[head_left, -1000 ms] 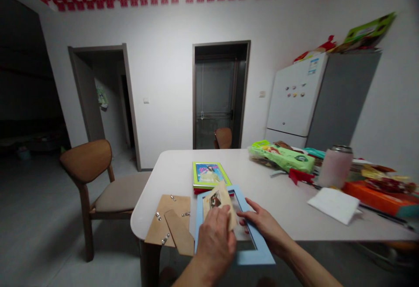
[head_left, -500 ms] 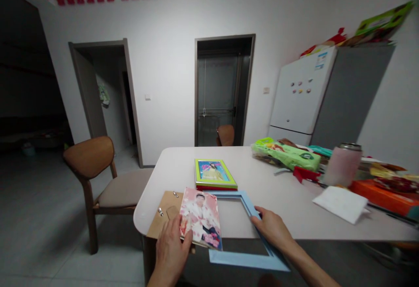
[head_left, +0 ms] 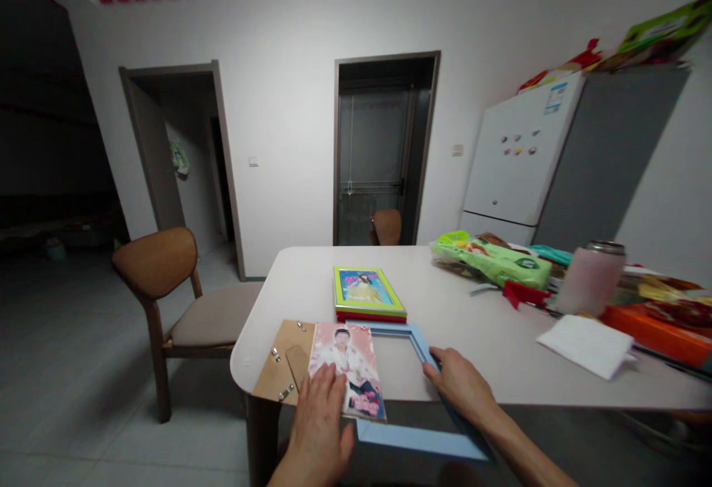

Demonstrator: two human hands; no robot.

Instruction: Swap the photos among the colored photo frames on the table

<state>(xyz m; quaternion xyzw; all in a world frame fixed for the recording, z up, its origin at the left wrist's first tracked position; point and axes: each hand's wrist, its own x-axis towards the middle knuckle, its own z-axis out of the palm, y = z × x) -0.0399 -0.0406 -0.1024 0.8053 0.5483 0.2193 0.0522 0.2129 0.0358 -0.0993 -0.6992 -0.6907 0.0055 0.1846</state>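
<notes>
Head view, lower centre of frame: left hand (head_left: 318, 428) lies flat, fingers spread, palm down on the lower part of a photo print (head_left: 348, 370); no pinch seen, fingers press on top of the print. Print lies face up, its left part over a brown backing board (head_left: 277, 370) w/ metal clips, its right edge over the left bar of a blue frame (head_left: 423, 439). Right hand (head_left: 460, 385), lower centre-right, grips the frame's right bar: fingers curled over the bar, thumb toward the inner opening. Frame lies flat at the table (head_left: 489, 346) edge, near bar overhanging toward the camera; opening holds no picture, tabletop shows through. Just beyond the blue frame, mid-frame: stack of frames, green frame (head_left: 367, 290) w/ picture on top, a red one under it, touching or nearly touching the blue frame's far bar; cannot tell which. Right of frame: green packet (head_left: 492, 259), pink cup w/ metal lid (head_left: 590, 278), white folded paper (head_left: 584, 345), orange box (head_left: 656, 335). Left of frame: wooden chair (head_left: 167, 287), beside the table's corner. Upper right: white fridge (head_left: 517, 168) w/ items on top. Back wall, centre: two open doorways, dark inside.
</notes>
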